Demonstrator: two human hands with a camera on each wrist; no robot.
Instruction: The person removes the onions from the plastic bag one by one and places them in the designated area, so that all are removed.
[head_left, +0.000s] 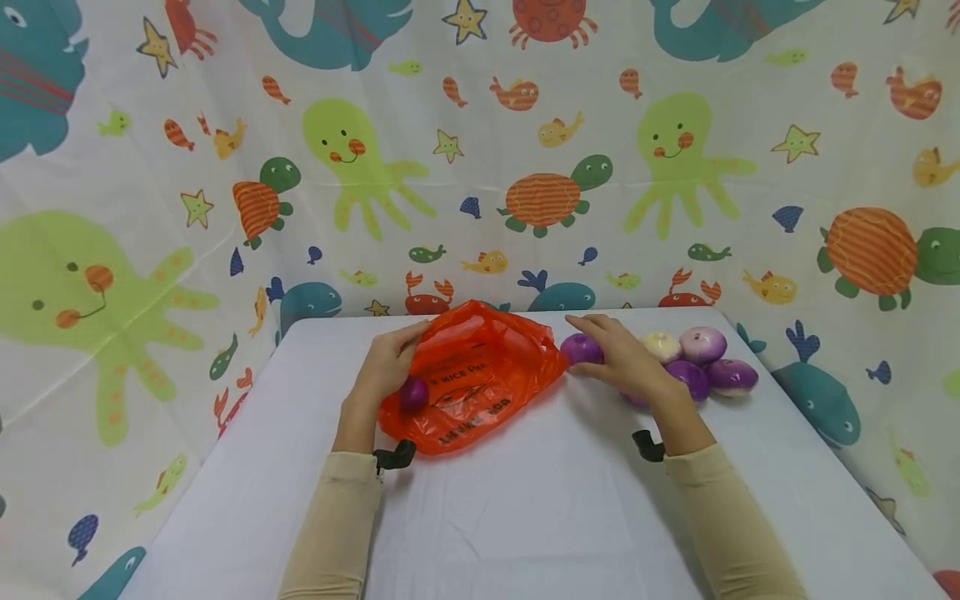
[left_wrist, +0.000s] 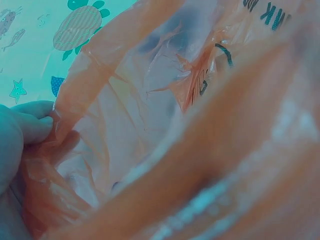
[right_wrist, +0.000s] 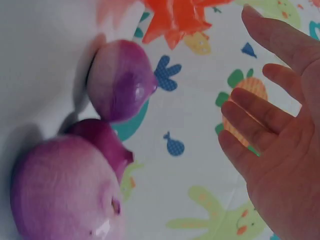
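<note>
An orange-red plastic bag (head_left: 487, 358) with dark printing lies on the table, its mouth spread open. My left hand (head_left: 386, 362) pinches the bag's rim between thumb and fingers, also seen in the left wrist view, where the bag film (left_wrist: 120, 100) fills most of the picture. A small dark purple round thing (head_left: 414, 394) shows at the bag's left part; whether it is inside cannot be told. My right hand (head_left: 626, 358) hovers, fingers spread and holding nothing, by a purple onion (head_left: 581, 349) at the bag's right edge. In the right wrist view the palm faces several onions (right_wrist: 122, 82).
Right of my right hand sit several more onions: a pale one (head_left: 660, 347), a pink-white one (head_left: 702, 344) and purple ones (head_left: 686, 380). The white-covered table (head_left: 510, 525) ends at a curtain (head_left: 480, 133) printed with sea animals.
</note>
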